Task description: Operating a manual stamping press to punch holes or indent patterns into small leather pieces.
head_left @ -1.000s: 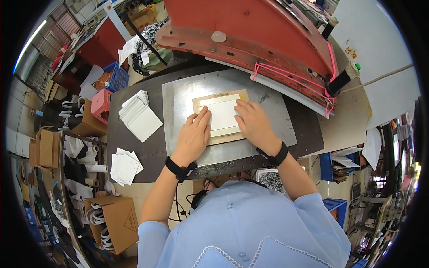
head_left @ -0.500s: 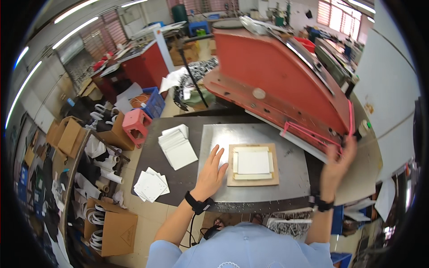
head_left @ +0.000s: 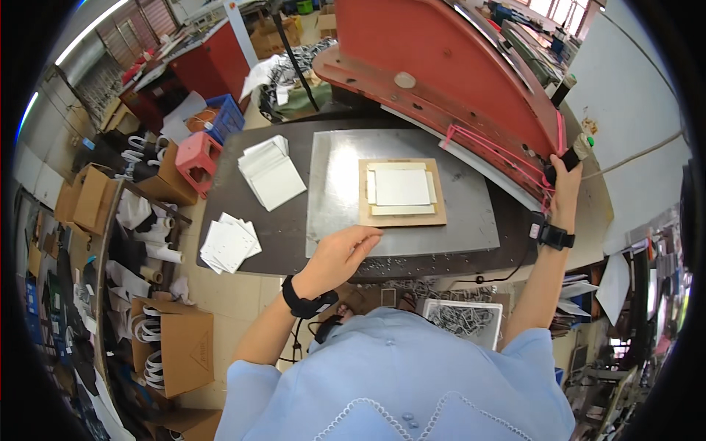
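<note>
We find the white card (head_left: 403, 187) flat near the middle of the brown board (head_left: 365, 214), cream strips (head_left: 403, 210) bordering it, probably to keep it square. The board lies on the shiny metal plate (head_left: 331, 228), which we take for a firm, level base on the dark tabletop (head_left: 220, 184).

Left hand (head_left: 338, 259): just off the board's near edge, fingers loosely extended side by side, thumb a little apart, nothing seen in them. Whether the tips touch the board, we cannot tell.

Right hand (head_left: 565, 189): fingers wrapped around the black handle (head_left: 576, 152) of the red machine arm (head_left: 441, 62); a full grip, we judge, suits a heavy part. The arm slants behind the plate, leaving the card uncovered. Pink cord (head_left: 482, 142) is strung along it.

To the left, a card stack (head_left: 276, 180) and a looser card pile (head_left: 231, 244) sit apart, presumably to keep two lots from mixing, both within left-hand reach.
</note>
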The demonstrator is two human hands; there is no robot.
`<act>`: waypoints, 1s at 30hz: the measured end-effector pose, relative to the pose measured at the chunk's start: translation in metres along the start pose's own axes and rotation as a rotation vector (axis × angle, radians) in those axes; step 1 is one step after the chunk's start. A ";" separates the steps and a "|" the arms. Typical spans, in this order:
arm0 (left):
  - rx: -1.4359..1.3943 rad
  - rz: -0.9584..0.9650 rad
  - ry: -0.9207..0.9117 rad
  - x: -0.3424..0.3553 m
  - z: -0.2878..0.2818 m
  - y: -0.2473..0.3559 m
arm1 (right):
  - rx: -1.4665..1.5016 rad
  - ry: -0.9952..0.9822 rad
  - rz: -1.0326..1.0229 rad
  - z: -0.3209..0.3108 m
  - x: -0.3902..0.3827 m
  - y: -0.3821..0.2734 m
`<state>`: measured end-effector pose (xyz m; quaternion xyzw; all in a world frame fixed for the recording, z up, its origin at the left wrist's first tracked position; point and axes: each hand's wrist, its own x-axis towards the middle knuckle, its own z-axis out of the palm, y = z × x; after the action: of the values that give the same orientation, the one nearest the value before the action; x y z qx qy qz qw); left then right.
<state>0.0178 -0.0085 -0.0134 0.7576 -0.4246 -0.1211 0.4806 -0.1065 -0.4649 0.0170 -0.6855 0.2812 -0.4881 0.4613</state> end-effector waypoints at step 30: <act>-0.680 0.041 0.451 0.004 -0.029 0.100 | 0.492 -0.264 0.072 0.017 -0.060 -0.112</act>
<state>-0.0146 -0.0110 0.0853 0.5544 -0.2593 -0.0761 0.7872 -0.1205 -0.3621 0.0920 -0.6000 0.1159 -0.4316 0.6636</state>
